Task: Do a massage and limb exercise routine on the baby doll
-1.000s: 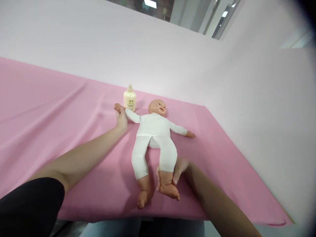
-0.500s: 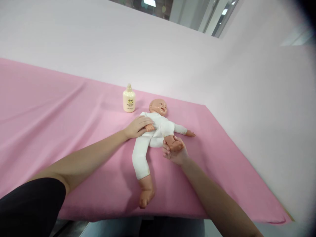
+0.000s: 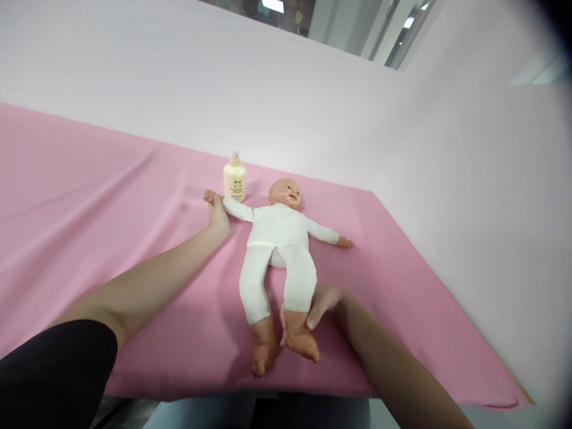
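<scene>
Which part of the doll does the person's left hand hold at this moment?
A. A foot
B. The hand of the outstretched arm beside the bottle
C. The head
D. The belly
B: the left hand grips the doll at the hand of its outstretched arm, close to the cream bottle, while the right hand holds the doll's lower leg near the foot.
</scene>
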The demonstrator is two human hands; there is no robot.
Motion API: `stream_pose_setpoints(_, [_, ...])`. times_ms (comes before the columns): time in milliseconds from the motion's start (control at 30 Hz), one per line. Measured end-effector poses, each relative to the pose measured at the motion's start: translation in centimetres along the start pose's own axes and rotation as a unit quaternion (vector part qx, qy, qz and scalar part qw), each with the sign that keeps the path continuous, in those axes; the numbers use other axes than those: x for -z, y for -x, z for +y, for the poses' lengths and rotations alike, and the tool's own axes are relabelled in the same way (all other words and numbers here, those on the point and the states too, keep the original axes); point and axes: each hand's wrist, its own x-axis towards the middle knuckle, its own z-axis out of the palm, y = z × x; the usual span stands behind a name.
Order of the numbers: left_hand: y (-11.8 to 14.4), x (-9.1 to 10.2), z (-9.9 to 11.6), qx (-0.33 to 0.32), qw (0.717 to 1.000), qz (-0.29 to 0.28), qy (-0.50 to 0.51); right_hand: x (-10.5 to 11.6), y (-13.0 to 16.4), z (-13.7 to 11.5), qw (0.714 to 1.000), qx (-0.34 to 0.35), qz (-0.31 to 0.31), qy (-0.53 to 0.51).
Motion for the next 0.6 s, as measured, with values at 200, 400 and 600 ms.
stream_pose_setpoints(200, [-0.1, 0.5, -1.3, 0.026, 0.999, 0.026, 0.011, 0.9, -0.5, 0.0, 0.999, -0.017, -0.036, 0.012])
stream_pose_setpoints(400, [0.9, 0.0, -2.7, -0.040, 0.998, 0.034, -0.019, 2.6, 0.2, 2.7, 0.985, 0.142, 0.049, -0.089])
stream_pose_setpoints(600, [2.3, -0.7, -0.9, -0.221, 0.907, -0.313, -0.177, 1.5, 0.4, 0.3, 0.896, 0.274, 0.268, -0.225])
